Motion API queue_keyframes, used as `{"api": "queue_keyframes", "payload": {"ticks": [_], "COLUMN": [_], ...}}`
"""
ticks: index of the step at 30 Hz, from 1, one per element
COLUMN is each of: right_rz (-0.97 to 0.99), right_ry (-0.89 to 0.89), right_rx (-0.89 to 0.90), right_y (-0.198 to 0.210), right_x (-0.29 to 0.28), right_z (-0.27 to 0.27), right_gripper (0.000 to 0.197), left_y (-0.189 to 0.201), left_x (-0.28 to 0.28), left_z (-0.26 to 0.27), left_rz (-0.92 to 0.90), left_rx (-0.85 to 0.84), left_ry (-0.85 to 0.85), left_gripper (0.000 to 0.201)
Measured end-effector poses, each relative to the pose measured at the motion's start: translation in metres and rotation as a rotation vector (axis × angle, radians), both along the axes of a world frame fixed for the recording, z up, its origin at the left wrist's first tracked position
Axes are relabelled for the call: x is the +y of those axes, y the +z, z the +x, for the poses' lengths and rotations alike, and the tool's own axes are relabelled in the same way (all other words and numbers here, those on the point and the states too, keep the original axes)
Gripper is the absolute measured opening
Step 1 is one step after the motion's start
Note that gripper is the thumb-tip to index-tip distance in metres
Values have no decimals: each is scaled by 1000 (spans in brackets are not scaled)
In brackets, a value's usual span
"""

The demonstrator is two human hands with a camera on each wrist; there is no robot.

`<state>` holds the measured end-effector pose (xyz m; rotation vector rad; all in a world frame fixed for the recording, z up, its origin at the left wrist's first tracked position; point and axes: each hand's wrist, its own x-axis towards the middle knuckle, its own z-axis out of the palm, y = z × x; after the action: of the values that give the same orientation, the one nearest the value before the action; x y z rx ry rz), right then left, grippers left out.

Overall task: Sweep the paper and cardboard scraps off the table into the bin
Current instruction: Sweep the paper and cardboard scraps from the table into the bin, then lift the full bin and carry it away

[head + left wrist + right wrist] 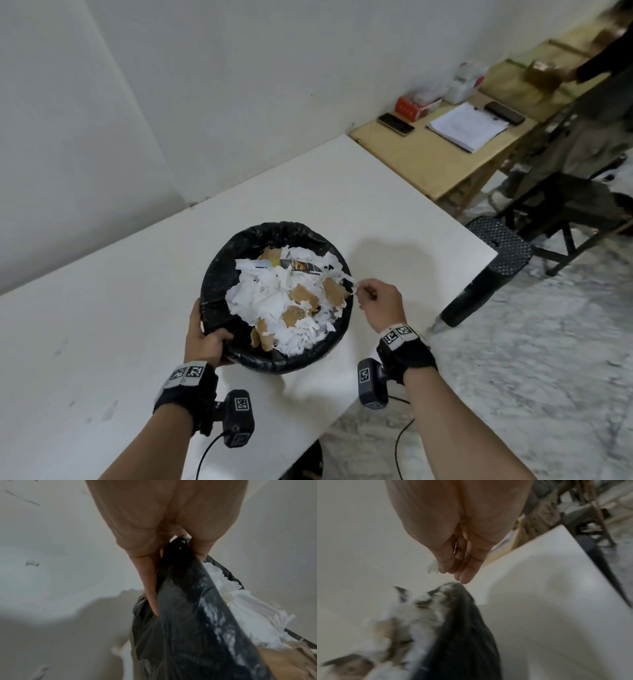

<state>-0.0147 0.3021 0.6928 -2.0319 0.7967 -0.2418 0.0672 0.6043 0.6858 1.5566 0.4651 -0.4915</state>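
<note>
Many scraps [274, 301] (paper, cardboard) inside bin [219, 267]

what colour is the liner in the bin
Black and glossy; the liner shows best in the head view, with the left hand gripping its rim.

Glossy crinkled black plastic liner [219, 274] by the left hand [202, 339], torn white paper [260, 294] and matt brown cardboard scraps [334, 291] inside, smooth matt white table [102, 308] beneath.

A round bin lined with glossy black plastic [219, 274] brims with torn white paper scraps [260, 298] and brown cardboard pieces [303, 294] on a plain white counter [102, 325]; black-and-white checked tags [187, 372] mark both wrists.
</note>
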Motion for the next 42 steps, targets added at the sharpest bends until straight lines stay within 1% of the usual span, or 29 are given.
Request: {"api": "queue_keyframes", "payload": {"ticks": [3,5,7,8,10,11,13,14,15,17,18,21,26,29,35,38,42], "right_rz": [-18,-34,-81,-117,-180,-190,-166,-137,-94,1,44,131,124,114,67,53,83], "right_ry": [106,198,201,164,26,-55,-183,-218,-239,-261,-267,-305,-411,-450,-501,-514,-580], "right_rx": [-45,9,55,42,-43,-75,-68,-45,-22,-15,-33,-77,-53,-69,-61,-94,-151], "right_y": [44,66,85,93,106,113,126,130,135,143,147,159,169,175,177,169,153], "right_x": [14,22,21,18,8,2,-12,-19,-26,-37,-40,-43,-56,-74,-137,-175,-213], "right_z": [9,11,6,0,-15,-24,-47,-60,-73,-100,-113,-148,-201,-237,-311,-349,-392], "right_gripper": [22,30,39,43,46,44,33,27,28,41,43,44,52,54,55,56,57], "left_y": [16,27,40,45,55,60,69,75,80,91,95,107,124,130,128,123,116], "left_x": [-7,-14,-22,-25,-33,-37,-47,-54,-61,-76,-84,-110,-154,-185,-266,-307,-350], "left_z": [1,1,1,2,3,4,4,3,2,-4,-7,-18,-47,-71,-131,-164,-202], "left_rz": [-28,-37,-56,-57,-42,-35,-31,-38,-45,-61,-68,-68,-85,-97,-148,-152,-144], "left_rx": [-4,-14,-13,-11,-10,-17,-44,-60,-73,-89,-94,-121,-148,-152,-145,-156,-155], "left_ry": [-40,-78,-126,-151,-215,-245,-308,-340,-376,-434,-464,-574,-716,-761,-819,-829,-868], "left_gripper": [91,91,90,89,91,91,92,92,91,88,88,87,86,85,86,87,83]}}
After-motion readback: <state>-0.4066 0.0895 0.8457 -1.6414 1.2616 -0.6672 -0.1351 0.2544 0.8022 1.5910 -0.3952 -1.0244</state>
